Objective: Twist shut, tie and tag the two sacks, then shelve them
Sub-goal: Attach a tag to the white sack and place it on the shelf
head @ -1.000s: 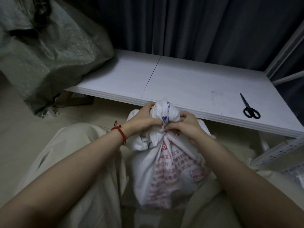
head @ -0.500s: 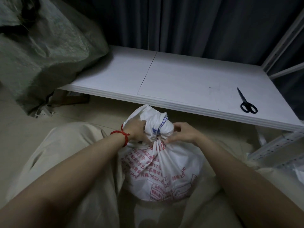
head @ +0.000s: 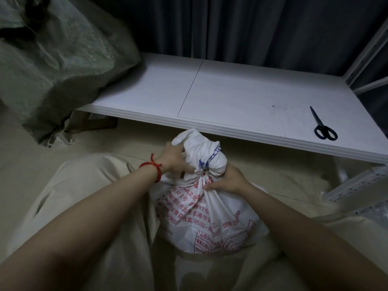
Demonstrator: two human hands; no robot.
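A white sack (head: 205, 223) with red printed text stands on the floor between my knees. Its neck is gathered and bound, with a bunched top (head: 201, 150) above the tie. My left hand (head: 174, 158), with a red string on the wrist, grips the bunched top from the left. My right hand (head: 227, 180) holds the sack at the neck from the right, thumb on the cloth just below the tie. A large grey-green woven sack (head: 52, 59) leans at the upper left, partly over the shelf's left end.
A low white shelf board (head: 220, 95) runs across in front of me. Black scissors (head: 322, 124) lie near its right end. White shelf uprights (head: 365, 45) stand at the right, dark curtains behind. A perforated metal rail (head: 357, 185) lies on the floor at right.
The sack has dropped lower and turned, showing more of its red print. My hands have moved down with it and stay on the neck.
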